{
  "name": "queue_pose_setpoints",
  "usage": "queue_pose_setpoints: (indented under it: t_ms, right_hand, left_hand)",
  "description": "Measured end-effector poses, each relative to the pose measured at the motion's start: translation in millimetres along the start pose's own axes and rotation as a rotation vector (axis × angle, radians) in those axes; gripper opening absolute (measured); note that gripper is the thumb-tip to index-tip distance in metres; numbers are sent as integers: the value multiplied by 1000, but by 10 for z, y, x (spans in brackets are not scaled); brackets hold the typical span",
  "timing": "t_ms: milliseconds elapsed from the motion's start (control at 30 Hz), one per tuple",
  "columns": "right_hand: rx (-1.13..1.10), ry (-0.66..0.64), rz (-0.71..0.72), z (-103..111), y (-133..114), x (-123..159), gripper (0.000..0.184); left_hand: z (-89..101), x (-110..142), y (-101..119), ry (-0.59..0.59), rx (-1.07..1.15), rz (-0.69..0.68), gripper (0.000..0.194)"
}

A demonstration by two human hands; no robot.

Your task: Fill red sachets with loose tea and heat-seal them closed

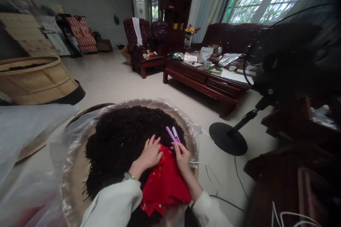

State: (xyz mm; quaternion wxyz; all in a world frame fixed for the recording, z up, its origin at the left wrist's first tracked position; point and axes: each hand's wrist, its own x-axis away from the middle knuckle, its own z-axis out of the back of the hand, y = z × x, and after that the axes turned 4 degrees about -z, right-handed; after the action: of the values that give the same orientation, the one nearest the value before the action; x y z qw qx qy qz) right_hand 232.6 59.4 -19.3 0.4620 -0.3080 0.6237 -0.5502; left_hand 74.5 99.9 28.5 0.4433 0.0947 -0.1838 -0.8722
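A pile of dark, dried leaf-like shreds (119, 138) fills much of a round, plastic-lined basket (76, 170) before me. Across its near right part lies a red stack (166, 184) of what look like bags with small gold marks. My left hand (151, 153) rests on the stack's upper left, fingers spread, a green bangle (129, 176) at the wrist. At the top right edge my right hand (182, 156) is closed in a pinch on the red material. Just beyond its fingertips a purple two-armed clamp (170, 133), like a small hair straightener, stands open; its lower end is hidden.
Right of the basket stands a black fan (228, 138) with cords on the floor. A cluttered low wooden table (205, 79) is further back. Another large woven basket (34, 81) stands at left, above plastic sheeting (29, 131). Dark furniture (279, 184) borders the right side.
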Motion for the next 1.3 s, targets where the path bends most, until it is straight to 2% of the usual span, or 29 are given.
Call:
queue_pose_setpoints:
  t_ms: [100,200,367,533,600,667,700,833,933,1000,1133,1300]
  right_hand:
    - [-36,-73,-41,-3,18,-68,43]
    - [-13,-125,-26,84,35,-93,43]
    - [139,-181,51,226,67,-1,39]
    - [213,-267,138,56,113,6,37]
    - [220,-286,155,-32,122,-29,38]
    - [218,-302,159,-67,119,-60,39]
    - [218,-311,163,-56,112,-69,39]
    - [262,-374,251,120,22,-58,37]
    - [312,-429,352,246,-117,-36,30]
    - [321,-456,420,253,-237,-20,25]
    - [300,-527,528,78,-515,48,25]
    - [328,-659,683,-198,-852,196,40]
  left_hand:
    - [114,15,6,-37,-40,-26,20]
    - [186,141,119,-69,-69,-25,22]
    - [81,527,356,-121,-76,114,30]
    - [-60,698,433,-162,-39,322,33]
    - [-73,705,428,-144,-49,340,35]
    - [-70,724,401,-83,-58,311,36]
    - [-64,745,375,-16,-54,291,35]
    - [-25,899,209,331,90,234,29]
    - [20,1023,92,452,296,261,29]
    - [47,1081,61,519,425,299,27]
    - [76,1145,95,634,545,313,26]
    - [88,1206,143,805,503,243,30]
